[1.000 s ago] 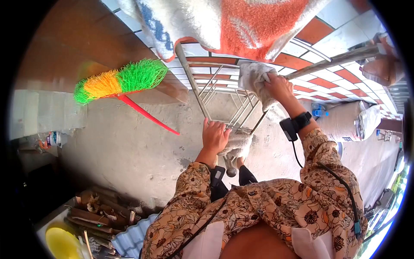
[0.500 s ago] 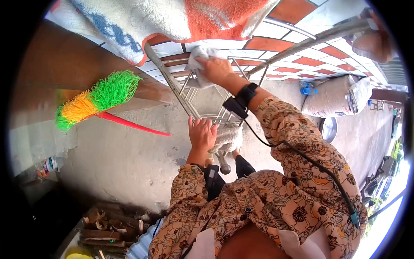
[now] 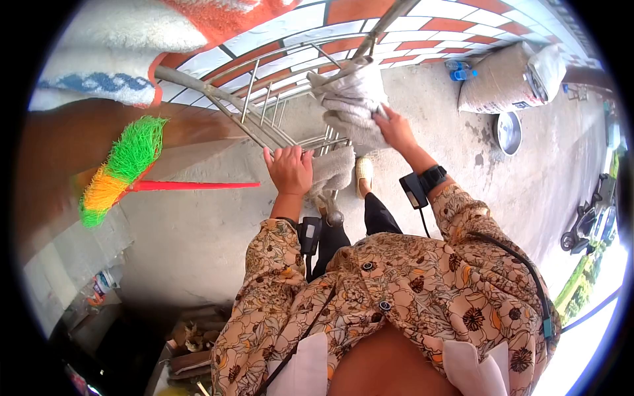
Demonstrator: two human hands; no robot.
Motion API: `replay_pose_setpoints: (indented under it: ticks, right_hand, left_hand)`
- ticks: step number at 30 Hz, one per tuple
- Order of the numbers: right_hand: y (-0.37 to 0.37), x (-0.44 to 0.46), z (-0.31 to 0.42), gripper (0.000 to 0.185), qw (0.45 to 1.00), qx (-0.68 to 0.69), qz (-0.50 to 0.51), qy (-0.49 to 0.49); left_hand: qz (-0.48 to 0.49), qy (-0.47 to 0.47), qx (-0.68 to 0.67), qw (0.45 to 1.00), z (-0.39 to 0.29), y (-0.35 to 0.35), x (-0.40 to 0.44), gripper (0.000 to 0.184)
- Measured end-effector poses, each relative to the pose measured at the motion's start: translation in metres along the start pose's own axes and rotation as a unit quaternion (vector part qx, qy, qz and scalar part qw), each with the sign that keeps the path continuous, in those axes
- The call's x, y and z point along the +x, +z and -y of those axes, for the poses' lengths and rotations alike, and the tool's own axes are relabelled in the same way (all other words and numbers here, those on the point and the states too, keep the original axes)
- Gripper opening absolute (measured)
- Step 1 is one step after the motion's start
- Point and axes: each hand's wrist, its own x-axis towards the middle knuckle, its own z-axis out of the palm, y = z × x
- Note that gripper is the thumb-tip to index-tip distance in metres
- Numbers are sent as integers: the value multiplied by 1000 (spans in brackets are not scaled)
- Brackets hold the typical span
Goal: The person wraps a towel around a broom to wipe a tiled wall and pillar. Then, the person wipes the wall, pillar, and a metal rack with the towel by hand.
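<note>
A metal rack of thin rods [image 3: 261, 109] stands in front of me, with a thick metal pole [image 3: 191, 82] along its left side. My left hand [image 3: 290, 170] is closed on the rack's near edge, beside a light cloth [image 3: 333, 168] draped there. My right hand [image 3: 396, 131] grips a crumpled grey-white cloth [image 3: 350, 99], which lies against the right side of the rack. At the upper left hangs a white, orange and blue towel [image 3: 125, 39].
A green and yellow broom [image 3: 135, 155] with a red handle is at left. Brown wood [image 3: 191, 129] lies behind it. At upper right are a sack [image 3: 495, 82], blue bottles [image 3: 463, 74] and a metal basin [image 3: 508, 133]. Firewood [image 3: 195, 343] is at lower left.
The view has turned, and the rack and towel now appear further left. My right hand has moved with its cloth from the rack's far bars to its right side. My left hand keeps hold of the edge.
</note>
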Motion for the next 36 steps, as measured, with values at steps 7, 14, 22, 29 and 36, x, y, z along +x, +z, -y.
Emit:
replay_pose_setpoints:
  ticks: [7, 14, 22, 29, 36]
  right_hand:
    - [49, -146, -76, 32, 913, 350, 212, 3]
    - [13, 50, -69, 40, 961, 89, -143, -219]
    - [101, 54, -28, 48, 991, 5, 60, -118]
    - [146, -23, -36, 43, 964, 200, 20, -177]
    - [113, 144, -67, 31, 989, 67, -35, 131]
  left_hand:
    - [32, 26, 85, 995, -2, 0, 1, 24]
    - [11, 50, 70, 996, 0, 9, 3, 22]
    - [50, 45, 39, 997, -1, 12, 4, 17]
    - [54, 44, 51, 996, -1, 5, 6, 17]
    - [64, 26, 41, 997, -2, 7, 3, 18]
